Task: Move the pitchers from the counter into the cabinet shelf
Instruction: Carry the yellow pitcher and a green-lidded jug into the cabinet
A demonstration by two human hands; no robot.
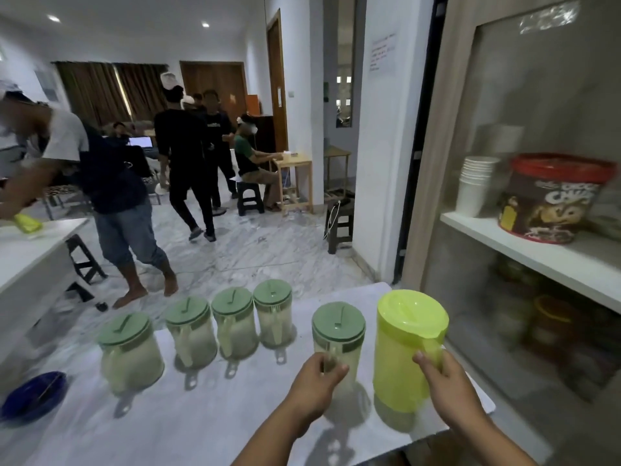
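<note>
Both hands grip pitcher handles on the counter (201, 432). The right hand (447, 385) wraps the handle of the lime pitcher (403, 351), which stands upright at 5 o'clock, handle toward the person. The left hand (316, 381) closes on the handle of a green-lidded pitcher (337, 334) just beside it. Four more pitchers (208, 327) stand upright in a row toward 9 o'clock, handles toward the person. On the cabinet shelf (537, 253) at 3 o'clock sit paper cups (475, 186) and a red-lidded tub (551, 200), its label blurred.

A shared indoor workroom: marble floor (235, 250), people on stools (250, 200) at twelve o'clock, pantry cabinet shelf (537, 253) at three.
</note>
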